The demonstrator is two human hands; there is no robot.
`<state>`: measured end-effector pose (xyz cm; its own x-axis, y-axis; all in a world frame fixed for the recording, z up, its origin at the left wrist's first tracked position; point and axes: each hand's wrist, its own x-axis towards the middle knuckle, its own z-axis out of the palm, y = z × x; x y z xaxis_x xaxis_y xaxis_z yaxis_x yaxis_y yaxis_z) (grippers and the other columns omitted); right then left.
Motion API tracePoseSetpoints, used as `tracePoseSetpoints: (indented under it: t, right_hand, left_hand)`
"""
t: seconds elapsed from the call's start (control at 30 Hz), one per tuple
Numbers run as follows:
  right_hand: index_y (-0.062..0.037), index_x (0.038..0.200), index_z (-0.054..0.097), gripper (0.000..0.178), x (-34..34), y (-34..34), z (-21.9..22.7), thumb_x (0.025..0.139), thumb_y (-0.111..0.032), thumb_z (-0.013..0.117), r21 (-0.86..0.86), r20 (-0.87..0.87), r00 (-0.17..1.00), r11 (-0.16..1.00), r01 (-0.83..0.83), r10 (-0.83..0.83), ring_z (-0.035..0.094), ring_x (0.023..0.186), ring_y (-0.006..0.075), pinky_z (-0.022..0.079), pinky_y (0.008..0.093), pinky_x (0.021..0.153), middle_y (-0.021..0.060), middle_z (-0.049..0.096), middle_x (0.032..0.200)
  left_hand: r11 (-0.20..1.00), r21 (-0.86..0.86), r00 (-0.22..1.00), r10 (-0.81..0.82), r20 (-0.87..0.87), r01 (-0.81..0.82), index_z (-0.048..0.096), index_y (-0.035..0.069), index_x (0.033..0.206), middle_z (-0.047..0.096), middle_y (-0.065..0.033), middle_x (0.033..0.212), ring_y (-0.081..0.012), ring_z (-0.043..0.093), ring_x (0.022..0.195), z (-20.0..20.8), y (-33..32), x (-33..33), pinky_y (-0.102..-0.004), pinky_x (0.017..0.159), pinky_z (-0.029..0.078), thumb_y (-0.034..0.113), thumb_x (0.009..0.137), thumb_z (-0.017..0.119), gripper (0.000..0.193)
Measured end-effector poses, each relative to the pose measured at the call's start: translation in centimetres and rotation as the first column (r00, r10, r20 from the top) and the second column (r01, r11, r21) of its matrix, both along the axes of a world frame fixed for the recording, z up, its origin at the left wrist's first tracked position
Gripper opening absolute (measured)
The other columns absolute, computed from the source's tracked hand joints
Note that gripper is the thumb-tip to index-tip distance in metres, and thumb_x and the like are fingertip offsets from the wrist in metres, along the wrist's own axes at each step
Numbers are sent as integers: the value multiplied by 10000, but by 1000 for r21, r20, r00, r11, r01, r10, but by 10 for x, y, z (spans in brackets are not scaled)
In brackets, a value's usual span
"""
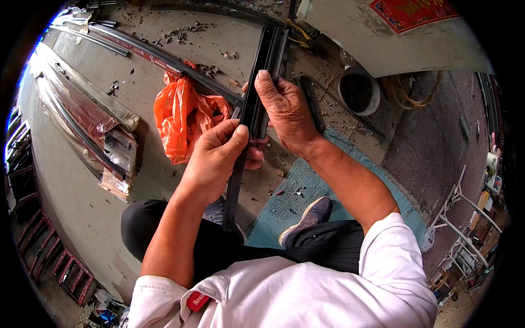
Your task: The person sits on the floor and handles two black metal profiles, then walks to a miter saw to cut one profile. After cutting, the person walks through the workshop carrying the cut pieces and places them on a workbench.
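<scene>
Both of my hands are closed on a black grooved metal profile (235,188) that runs from above my lap up toward the far side. My left hand (213,150) grips its middle, thumb on top and fingertips curled out below. Farther up, on the right side, my right hand (291,116) wraps the same profile with its thumb pressed along the top. A second long dark strip (210,85) comes in from the upper left and meets the profile just beyond my left hand; whether they are fastened cannot be seen. Beneath the strip lies a crumpled orange plastic bag (178,123).
Plastic-wrapped profiles (90,112) lie on the floor to the left. A bucket (358,92) and yellow-handled pliers (298,33) are beyond my right hand. My feet are by a blue-green mat (290,188). A pale board (394,46) juts in at upper right; scraps litter the floor.
</scene>
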<state>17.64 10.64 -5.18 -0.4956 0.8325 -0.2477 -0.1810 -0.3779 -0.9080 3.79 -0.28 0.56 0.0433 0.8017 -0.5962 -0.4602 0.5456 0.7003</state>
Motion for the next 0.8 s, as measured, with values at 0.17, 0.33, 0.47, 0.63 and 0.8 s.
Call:
tracePoseSetpoints:
  t: [0.17, 0.33, 0.47, 0.63, 0.8]
  right_hand:
    - [-29, 949, 715, 447, 1, 0, 6, 1081, -434, 579, -34, 12, 1000, 999, -6, 7, 586, 680, 38, 494, 235, 608, -29, 656, 761]
    - [-26, 952, 721, 422, 0, 0, 4, 1078, -409, 593, -18, -12, 1000, 1000, 0, 0, 583, 669, 34, 492, 233, 599, -26, 663, 759]
    - [-27, 959, 726, 419, 1, 1, 4, 1078, -407, 593, -13, -14, 1000, 1000, -23, 23, 581, 671, 32, 491, 232, 600, -31, 666, 765]
    - [-47, 983, 727, 348, 3, 0, 4, 1067, -368, 623, -7, -2, 999, 999, -42, 42, 587, 678, 17, 488, 208, 595, -41, 669, 789]
    - [-28, 964, 745, 291, -1, 0, 5, 1045, -297, 670, -60, -40, 999, 998, 6, -9, 593, 685, 21, 509, 221, 597, -39, 689, 798]
  left_hand:
    - [1000, 4, 1000, -15, -22, 15, 623, 15, 1174, 699, -53, 1054, -102, 664, 837, 1, 0, 0, -294, 777, 580, 265, 1121, 507, 281]
    - [1000, 11, 999, -13, -31, 13, 626, 19, 1169, 697, -48, 1043, -96, 657, 824, 2, 1, 2, -287, 762, 569, 273, 1121, 507, 285]
    - [1000, 16, 1000, -10, -27, 11, 626, 20, 1166, 701, -50, 1028, -95, 657, 819, 1, -1, 1, -282, 755, 563, 275, 1120, 508, 284]
    - [1000, -12, 1000, -5, -7, 5, 623, 14, 1158, 708, -57, 1010, -97, 659, 811, 1, -1, 0, -275, 743, 559, 272, 1117, 515, 282]
    - [999, 1, 999, -36, 2, 36, 620, 15, 1151, 711, -61, 1013, -98, 661, 810, 1, 0, -1, -274, 737, 557, 270, 1115, 520, 276]
